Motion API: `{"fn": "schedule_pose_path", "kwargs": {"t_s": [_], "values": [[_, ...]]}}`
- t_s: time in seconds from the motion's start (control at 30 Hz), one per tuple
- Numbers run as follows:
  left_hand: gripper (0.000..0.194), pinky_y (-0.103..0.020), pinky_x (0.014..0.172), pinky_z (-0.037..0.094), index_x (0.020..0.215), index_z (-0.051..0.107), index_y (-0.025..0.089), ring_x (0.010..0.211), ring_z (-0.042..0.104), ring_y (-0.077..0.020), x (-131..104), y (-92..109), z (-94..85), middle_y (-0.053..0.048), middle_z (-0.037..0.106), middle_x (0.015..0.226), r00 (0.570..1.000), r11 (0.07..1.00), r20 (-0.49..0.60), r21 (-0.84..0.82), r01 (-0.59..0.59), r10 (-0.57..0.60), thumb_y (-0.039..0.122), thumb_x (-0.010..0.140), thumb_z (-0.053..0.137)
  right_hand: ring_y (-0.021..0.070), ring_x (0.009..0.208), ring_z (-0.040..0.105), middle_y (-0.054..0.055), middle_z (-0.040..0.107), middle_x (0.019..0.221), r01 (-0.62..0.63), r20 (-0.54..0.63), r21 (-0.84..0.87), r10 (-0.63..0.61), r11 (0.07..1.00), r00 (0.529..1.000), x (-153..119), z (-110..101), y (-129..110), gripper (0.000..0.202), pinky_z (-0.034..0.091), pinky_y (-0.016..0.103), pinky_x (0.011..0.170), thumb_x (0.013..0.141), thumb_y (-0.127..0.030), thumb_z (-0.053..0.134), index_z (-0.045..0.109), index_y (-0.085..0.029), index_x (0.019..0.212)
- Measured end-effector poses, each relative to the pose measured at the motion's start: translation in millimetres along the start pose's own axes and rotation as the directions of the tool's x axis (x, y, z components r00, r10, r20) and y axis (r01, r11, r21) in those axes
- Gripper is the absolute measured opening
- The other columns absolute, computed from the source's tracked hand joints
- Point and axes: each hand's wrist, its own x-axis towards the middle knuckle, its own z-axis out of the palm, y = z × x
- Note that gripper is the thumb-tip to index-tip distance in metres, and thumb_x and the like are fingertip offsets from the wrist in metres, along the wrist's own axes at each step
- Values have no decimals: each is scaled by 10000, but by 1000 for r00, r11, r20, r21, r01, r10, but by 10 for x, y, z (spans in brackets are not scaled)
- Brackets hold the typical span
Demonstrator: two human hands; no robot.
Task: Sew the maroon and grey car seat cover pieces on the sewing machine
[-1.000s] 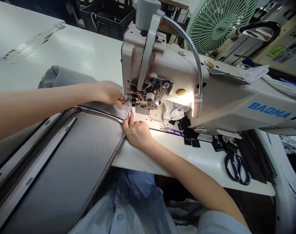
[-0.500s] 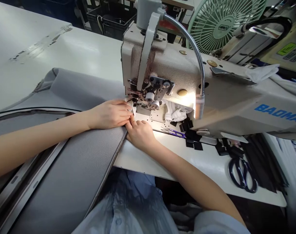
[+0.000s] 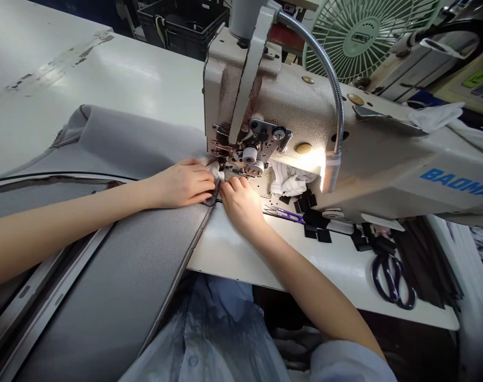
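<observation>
A large grey fabric piece (image 3: 154, 254) with dark edging lies under the sewing machine's needle area (image 3: 222, 159). My left hand (image 3: 183, 184) rests on this fabric, palm down, its fingers stretched toward the needle. Right of the needle area, my right hand (image 3: 241, 201) has its fingers curled together at the fabric's edge. A small white scrap (image 3: 221, 175) shows by its fingertips; whatever they pinch is hidden. Between the two hands a dark-edged corner (image 3: 211, 199) of the fabric is visible.
The sewing machine (image 3: 305, 116) with its lit lamp (image 3: 331, 172) stands over the white table (image 3: 233, 254). Purple thread snips (image 3: 287, 214), black pieces (image 3: 317, 233) and dark-handled scissors (image 3: 393, 281) lie on the right. Behind are a green fan (image 3: 360, 40) and a black crate (image 3: 181, 26).
My right hand has moved right and slightly up, apart from my left fingers, so the fabric's dark-edged corner now shows between them. My left hand has stayed nearly in place.
</observation>
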Motion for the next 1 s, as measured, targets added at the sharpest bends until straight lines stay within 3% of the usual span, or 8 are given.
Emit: {"fn": "schedule_pose_path", "kwargs": {"t_s": [0.13, 0.37, 0.53, 0.83, 1.0], "values": [[322, -366, 953, 402, 1124, 667, 171, 1028, 639, -219, -16, -13, 11, -70, 739, 1124, 998, 991, -3, -120, 65, -66, 362, 1033, 424, 236, 906, 531, 92, 679, 983, 10, -11, -26, -11, 1000, 1000, -47, -1, 38, 255, 355, 351, 745, 1036, -220, 466, 707, -176, 964], [362, -359, 955, 382, 1198, 667, 206, 1076, 642, -208, -58, -80, 40, -39, 745, 1153, 986, 947, -11, -280, 155, -165, 361, 1043, 379, 232, 987, 538, 75, 703, 1102, -5, -13, 88, 6, 996, 1000, -96, -25, 69, 269, 357, 351, 783, 1043, -241, 462, 717, -218, 1127], [363, -370, 920, 383, 1153, 695, 220, 1007, 645, -206, -30, -46, 21, -39, 744, 1136, 989, 955, 18, -258, 149, -150, 357, 1029, 382, 229, 950, 549, 67, 719, 1072, 4, 34, 92, -7, 996, 999, -76, -53, 99, 269, 354, 358, 795, 1035, -213, 469, 731, -194, 1093], [367, -374, 928, 400, 1186, 683, 212, 1033, 631, -215, -49, -23, 31, -51, 732, 1192, 993, 978, -3, -176, 114, -116, 330, 1039, 368, 226, 985, 560, 75, 710, 1089, 20, 18, 204, -24, 979, 1000, -82, -37, 91, 291, 429, 344, 842, 1027, -195, 458, 741, -189, 1093], [349, -389, 916, 409, 1106, 720, 222, 987, 621, -212, -37, -15, 51, -44, 715, 1251, 998, 989, -11, -132, 68, -70, 311, 1028, 391, 225, 1003, 581, 83, 715, 1121, -3, 28, 268, -5, 964, 1000, -74, -50, 82, 313, 446, 345, 867, 1014, -180, 448, 743, -187, 1115]]}}
